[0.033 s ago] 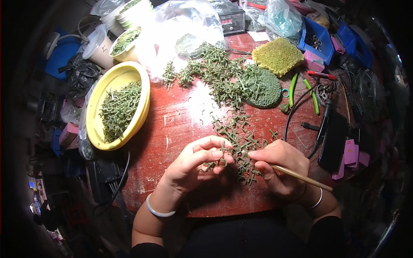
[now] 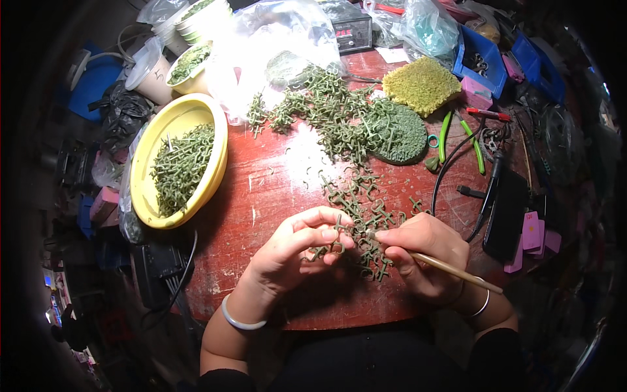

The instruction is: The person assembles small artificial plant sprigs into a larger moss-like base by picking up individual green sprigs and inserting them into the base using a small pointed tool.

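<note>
My left hand (image 2: 294, 245) is closed in a pinch on small green branched pieces (image 2: 337, 247), one standing up between thumb and fingertips and others lying along the fingers. In my right hand (image 2: 431, 248) a thin wooden stick (image 2: 450, 266) is gripped like a pen, its back end sloping down to the right past the wrist. The stick's working tip is hidden by my right fingers, close to the left hand's pieces. Below and between both hands, more loose green branched pieces (image 2: 375, 264) lie on the red table (image 2: 261, 183). A large heap of them (image 2: 326, 111) spreads further back.
A yellow basin (image 2: 219, 153) with green pieces stands at left. Behind the heap are a clear plastic bag (image 2: 287, 32), a round green pad (image 2: 398, 140) and a yellow sponge-like block (image 2: 421, 85). Green-handled pliers (image 2: 480, 153), a black phone (image 2: 506, 219) and blue bins (image 2: 480, 62) line the right.
The back end of the wooden stick has dipped very slightly. Both hands and the green pieces stay in place.
</note>
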A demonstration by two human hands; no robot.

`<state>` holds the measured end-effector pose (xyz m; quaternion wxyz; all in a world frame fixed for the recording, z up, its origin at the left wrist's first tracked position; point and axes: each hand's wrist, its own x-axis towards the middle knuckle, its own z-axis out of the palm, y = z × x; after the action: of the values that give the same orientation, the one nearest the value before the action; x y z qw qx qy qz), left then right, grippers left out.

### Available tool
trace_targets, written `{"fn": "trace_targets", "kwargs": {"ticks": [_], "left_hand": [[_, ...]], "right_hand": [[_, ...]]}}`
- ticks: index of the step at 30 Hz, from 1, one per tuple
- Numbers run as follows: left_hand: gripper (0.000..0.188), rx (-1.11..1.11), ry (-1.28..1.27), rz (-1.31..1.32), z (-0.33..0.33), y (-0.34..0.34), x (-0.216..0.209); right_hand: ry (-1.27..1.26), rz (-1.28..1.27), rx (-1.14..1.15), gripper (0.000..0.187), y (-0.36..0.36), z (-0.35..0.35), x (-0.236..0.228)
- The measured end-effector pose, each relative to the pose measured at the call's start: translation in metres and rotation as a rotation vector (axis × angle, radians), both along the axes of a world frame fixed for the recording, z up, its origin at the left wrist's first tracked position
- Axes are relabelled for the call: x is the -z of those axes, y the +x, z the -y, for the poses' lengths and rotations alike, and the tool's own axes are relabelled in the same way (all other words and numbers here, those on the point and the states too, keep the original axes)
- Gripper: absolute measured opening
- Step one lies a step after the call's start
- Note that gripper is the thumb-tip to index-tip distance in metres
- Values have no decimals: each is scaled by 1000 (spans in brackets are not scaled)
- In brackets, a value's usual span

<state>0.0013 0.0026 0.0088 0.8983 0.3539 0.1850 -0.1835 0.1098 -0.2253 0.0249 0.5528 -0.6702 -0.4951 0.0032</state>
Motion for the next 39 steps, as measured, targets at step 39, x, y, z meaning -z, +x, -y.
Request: {"fn": "trace_targets", "kwargs": {"ticks": [39], "left_hand": [[24, 0, 428, 201, 19, 0, -11]], "right_hand": [[-170, -185, 13, 13, 9, -5, 0]]}}
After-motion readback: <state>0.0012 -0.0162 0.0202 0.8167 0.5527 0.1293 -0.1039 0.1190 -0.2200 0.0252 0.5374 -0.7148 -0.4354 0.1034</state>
